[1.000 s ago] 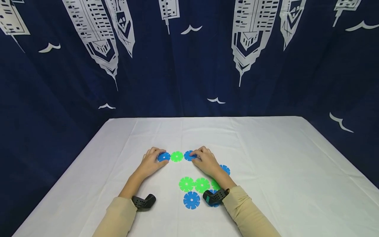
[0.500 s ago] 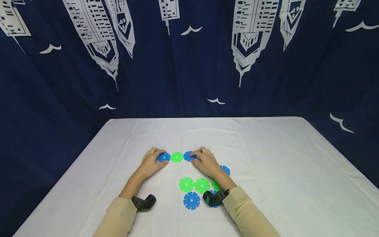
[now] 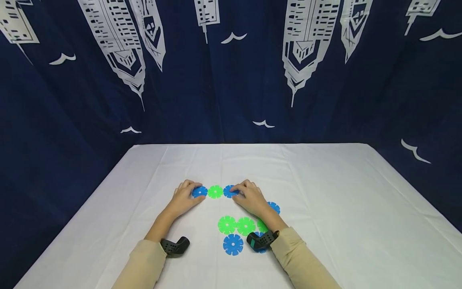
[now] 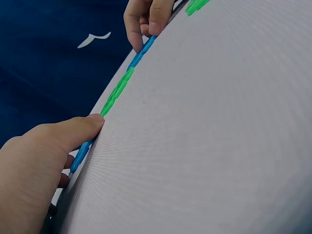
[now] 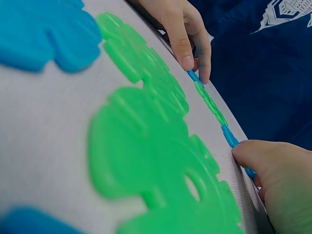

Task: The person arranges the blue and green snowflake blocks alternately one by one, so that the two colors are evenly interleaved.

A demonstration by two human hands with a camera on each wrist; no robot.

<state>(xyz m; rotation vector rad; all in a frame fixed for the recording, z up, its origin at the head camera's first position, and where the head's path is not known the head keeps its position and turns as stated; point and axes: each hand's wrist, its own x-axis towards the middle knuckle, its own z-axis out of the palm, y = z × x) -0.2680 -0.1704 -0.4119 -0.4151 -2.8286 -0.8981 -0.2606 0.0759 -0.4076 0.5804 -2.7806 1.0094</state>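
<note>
Head view: the blue notched plastic disc (image 3: 227, 192) pinched by the right hand (image 3: 251, 197) sits slightly nearer the green notched plastic disc (image 3: 215, 188) than a second ago, apparently closing the row on the white tabletop (image 3: 332, 200). Left hand (image 3: 183, 198) grips the row's other blue disc (image 3: 199, 192).
</note>
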